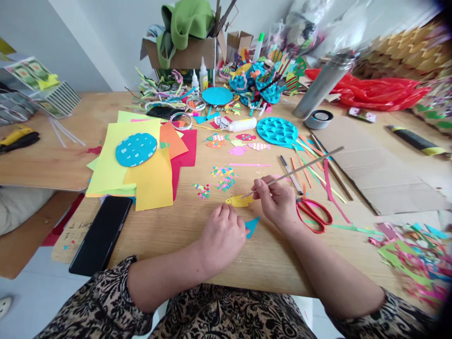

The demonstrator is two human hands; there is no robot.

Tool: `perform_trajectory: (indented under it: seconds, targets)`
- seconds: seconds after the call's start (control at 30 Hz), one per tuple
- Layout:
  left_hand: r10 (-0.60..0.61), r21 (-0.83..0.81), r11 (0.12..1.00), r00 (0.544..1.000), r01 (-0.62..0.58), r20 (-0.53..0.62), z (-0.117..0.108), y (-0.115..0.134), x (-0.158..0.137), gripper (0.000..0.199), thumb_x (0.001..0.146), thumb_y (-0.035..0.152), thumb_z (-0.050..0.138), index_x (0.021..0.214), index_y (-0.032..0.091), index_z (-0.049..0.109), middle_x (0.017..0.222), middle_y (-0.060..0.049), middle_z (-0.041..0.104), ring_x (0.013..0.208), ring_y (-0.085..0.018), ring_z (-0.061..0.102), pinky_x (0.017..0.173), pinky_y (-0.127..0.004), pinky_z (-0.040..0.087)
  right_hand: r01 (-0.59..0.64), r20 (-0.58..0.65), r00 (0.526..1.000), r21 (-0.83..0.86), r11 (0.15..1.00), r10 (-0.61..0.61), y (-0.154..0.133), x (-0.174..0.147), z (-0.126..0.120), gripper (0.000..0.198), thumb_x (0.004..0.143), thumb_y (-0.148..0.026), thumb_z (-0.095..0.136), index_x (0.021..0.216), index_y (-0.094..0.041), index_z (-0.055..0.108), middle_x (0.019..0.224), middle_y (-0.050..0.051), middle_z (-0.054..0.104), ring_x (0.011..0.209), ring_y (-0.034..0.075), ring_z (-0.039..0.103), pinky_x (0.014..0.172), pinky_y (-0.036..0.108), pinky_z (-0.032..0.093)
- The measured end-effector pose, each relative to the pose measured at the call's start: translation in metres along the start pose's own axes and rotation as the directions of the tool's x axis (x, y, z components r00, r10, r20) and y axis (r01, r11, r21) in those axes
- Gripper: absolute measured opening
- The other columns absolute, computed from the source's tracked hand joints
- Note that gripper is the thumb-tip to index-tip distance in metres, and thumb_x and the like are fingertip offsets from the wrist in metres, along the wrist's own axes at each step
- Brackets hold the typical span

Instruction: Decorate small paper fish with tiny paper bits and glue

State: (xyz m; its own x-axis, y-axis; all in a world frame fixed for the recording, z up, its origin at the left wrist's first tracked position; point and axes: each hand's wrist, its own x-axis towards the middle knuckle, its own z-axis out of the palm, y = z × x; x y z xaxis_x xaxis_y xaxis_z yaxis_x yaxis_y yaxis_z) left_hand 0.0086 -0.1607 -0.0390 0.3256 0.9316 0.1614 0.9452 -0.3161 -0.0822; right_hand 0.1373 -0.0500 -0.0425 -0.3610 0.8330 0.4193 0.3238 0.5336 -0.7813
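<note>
My right hand [275, 200] grips a thin wooden stick [306, 165], slanting up to the right. Its lower tip meets a yellow paper fish [240, 201] lying on the table. Just below the fish rests my left hand [223, 231], fingers curled under and back of the hand up; whatever may be inside is hidden. A blue paper scrap [253, 227] lies between my hands. Beyond the fish are small piles of coloured paper bits [226, 183]. Several finished-looking paper fish [246, 137] lie farther back. Red-handled scissors [314, 214] sit beside my right wrist.
To the left are coloured paper sheets [153, 186] under a blue oval [136, 149], and a black phone [101, 235]. A white glue bottle [243, 124] and blue scaled disc [277, 131] lie behind. Cardboard [384, 160], a steel flask [323, 85] and paper shreds [416, 263] occupy the right.
</note>
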Motion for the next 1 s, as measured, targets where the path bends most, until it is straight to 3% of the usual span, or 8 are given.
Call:
perform_trajectory:
  seconds: [0.13, 0.3, 0.47, 0.7, 1.0]
  targets:
    - [-0.001, 0.011, 1.0, 1.0, 0.001, -0.002, -0.0002, 0.0, 0.0001, 0.032, 0.088, 0.038, 0.063, 0.085, 0.007, 0.069, 0.101, -0.022, 0.07, 0.099, -0.03, 0.064, 0.087, -0.041, 0.046, 0.001, 0.148, 0.989, -0.012, 1.0, 0.0, 0.0027, -0.0009, 0.0049, 0.037, 0.097, -0.042, 0.045, 0.069, -0.021, 0.057, 0.062, 0.003, 0.063, 0.054, 0.014, 0.06, 0.05, 0.025, 0.047]
    - [-0.002, 0.0, 1.0, 1.0, 0.002, -0.009, -0.0003, 0.0, 0.0002, 0.033, 0.087, 0.037, 0.064, 0.086, 0.005, 0.069, 0.102, -0.024, 0.069, 0.099, -0.031, 0.064, 0.087, -0.041, 0.046, 0.043, 0.209, 0.978, -0.061, 0.997, -0.029, 0.0074, -0.001, 0.0083, 0.037, 0.097, -0.039, 0.043, 0.067, -0.022, 0.054, 0.065, 0.004, 0.064, 0.054, 0.013, 0.058, 0.05, 0.025, 0.044]
    - [0.001, -0.003, 1.0, 1.0, -0.001, 0.008, -0.0014, 0.0001, 0.0004, 0.031, 0.087, 0.036, 0.064, 0.087, 0.005, 0.068, 0.102, -0.023, 0.069, 0.099, -0.031, 0.064, 0.087, -0.041, 0.046, 0.059, 0.179, 0.983, -0.08, 0.995, -0.044, 0.0044, 0.0, 0.0058, 0.038, 0.097, -0.037, 0.044, 0.064, -0.021, 0.052, 0.062, 0.003, 0.061, 0.051, 0.012, 0.055, 0.049, 0.025, 0.042]
    - [-0.003, 0.004, 1.0, 1.0, 0.003, -0.007, 0.0, -0.0002, 0.001, 0.033, 0.087, 0.038, 0.064, 0.086, 0.006, 0.07, 0.102, -0.022, 0.07, 0.097, -0.03, 0.065, 0.086, -0.04, 0.047, 0.045, 0.002, 0.999, -0.044, 0.998, -0.045, 0.0023, -0.0008, 0.0, 0.033, 0.097, -0.036, 0.046, 0.069, -0.02, 0.054, 0.06, 0.001, 0.059, 0.052, 0.012, 0.057, 0.05, 0.024, 0.043]
    - [-0.001, 0.007, 1.0, 1.0, 0.001, 0.011, 0.0013, 0.0003, 0.0001, 0.031, 0.088, 0.037, 0.063, 0.087, 0.007, 0.068, 0.103, -0.022, 0.069, 0.1, -0.03, 0.064, 0.088, -0.042, 0.046, 0.106, 0.136, 0.986, -0.076, 0.991, -0.095, 0.0079, 0.0007, 0.0065, 0.034, 0.097, -0.033, 0.047, 0.066, -0.02, 0.053, 0.062, 0.002, 0.061, 0.053, 0.013, 0.056, 0.051, 0.025, 0.042]
